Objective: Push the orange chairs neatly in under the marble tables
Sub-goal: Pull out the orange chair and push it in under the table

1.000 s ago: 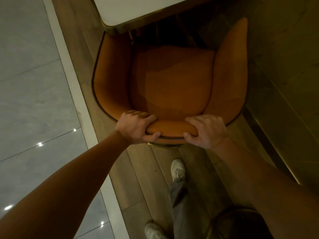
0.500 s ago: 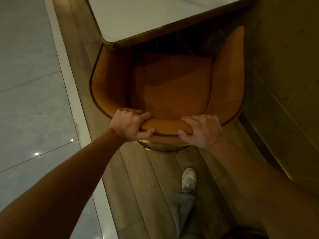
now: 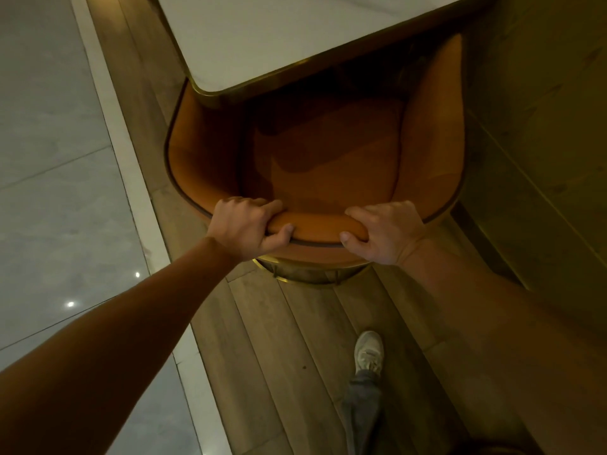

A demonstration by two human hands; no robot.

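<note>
An orange curved-back chair (image 3: 328,159) stands on the wooden floor with the front of its seat under the white marble table (image 3: 279,34), whose edge is gold-rimmed. My left hand (image 3: 244,226) grips the top of the backrest on its left side, fingers over the rim and thumb on the outside. My right hand (image 3: 387,233) grips the same rim further right in the same way. The chair's gold base ring (image 3: 312,274) shows below the backrest.
A wood-panelled wall (image 3: 542,126) runs close along the chair's right side. Grey tiled floor (image 3: 49,159) lies left of a pale strip. My foot in a light shoe (image 3: 369,353) stands on the wooden floorboards behind the chair.
The chair has slid forward, so more of its seat lies under the marble table. Both hands keep their grip on the backrest and I have stepped forward.
</note>
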